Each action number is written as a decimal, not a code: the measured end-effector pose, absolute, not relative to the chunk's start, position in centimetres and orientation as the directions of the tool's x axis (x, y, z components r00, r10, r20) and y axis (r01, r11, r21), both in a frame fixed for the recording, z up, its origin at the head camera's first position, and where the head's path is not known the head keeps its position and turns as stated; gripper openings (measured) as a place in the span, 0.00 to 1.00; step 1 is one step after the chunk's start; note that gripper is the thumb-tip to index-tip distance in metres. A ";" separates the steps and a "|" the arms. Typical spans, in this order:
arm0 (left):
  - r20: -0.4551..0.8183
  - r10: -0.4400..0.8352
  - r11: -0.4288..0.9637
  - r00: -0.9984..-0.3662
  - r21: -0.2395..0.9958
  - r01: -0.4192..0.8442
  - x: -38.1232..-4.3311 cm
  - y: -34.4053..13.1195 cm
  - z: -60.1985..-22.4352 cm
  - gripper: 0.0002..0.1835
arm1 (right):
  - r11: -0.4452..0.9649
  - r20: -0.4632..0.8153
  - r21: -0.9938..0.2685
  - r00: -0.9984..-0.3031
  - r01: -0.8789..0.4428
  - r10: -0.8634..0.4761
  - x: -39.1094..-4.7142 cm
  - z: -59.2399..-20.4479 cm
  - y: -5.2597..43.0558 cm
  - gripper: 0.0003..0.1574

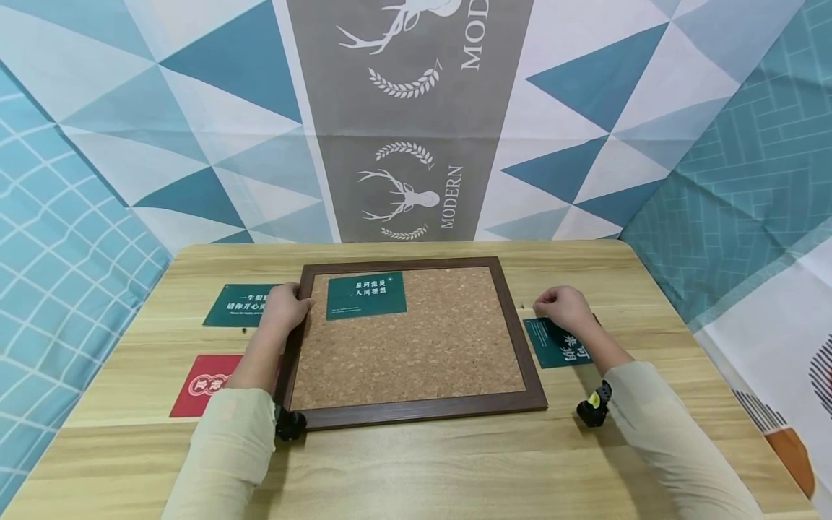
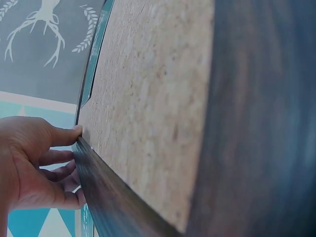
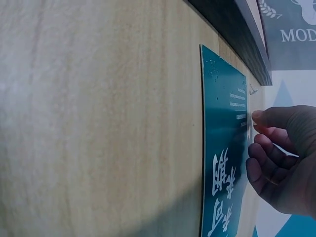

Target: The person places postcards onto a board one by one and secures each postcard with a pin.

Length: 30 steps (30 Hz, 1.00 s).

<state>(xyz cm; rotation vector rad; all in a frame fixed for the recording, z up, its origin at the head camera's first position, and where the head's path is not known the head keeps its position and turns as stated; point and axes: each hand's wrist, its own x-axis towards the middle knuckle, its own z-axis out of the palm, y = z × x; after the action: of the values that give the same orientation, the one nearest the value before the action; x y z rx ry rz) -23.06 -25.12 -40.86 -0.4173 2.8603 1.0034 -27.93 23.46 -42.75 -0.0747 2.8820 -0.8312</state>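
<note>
High forward-down head view, close wrist views, corkboard point(image 1: 416, 357) shared

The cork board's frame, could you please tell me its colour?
The frame is dark brown, showing best in the head view.

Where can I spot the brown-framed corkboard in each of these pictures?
Head: the corkboard lies near the centre, on the table.
Left wrist: its cork spans the middle.
Right wrist: only part of its frame shows, at upper right.
Shared landmark: the grey backdrop panel with white print.
</note>
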 end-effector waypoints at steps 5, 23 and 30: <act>-0.159 -0.221 0.748 -0.962 0.605 -0.272 -23.0 -25.1 -40.8 0.27 | 0.835 -0.074 -0.550 -0.994 -0.027 -0.081 -28.0 -42.5 23.4 0.16; -0.167 -0.219 0.743 -0.961 0.610 -0.275 -22.7 -25.4 -41.0 0.27 | 0.829 0.029 -0.552 -0.995 -0.092 -0.092 -28.5 -40.2 21.3 0.16; -0.163 -0.219 0.742 -0.962 0.612 -0.272 -22.5 -25.3 -40.8 0.29 | 0.824 0.034 -0.557 -0.994 -0.106 -0.104 -28.7 -39.5 20.5 0.16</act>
<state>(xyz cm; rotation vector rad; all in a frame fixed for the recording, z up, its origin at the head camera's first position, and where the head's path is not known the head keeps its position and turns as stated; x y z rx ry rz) -22.55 -25.33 -40.78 -0.4031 2.8567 1.0229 -28.70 20.52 -39.54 -0.1729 3.0021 -0.9163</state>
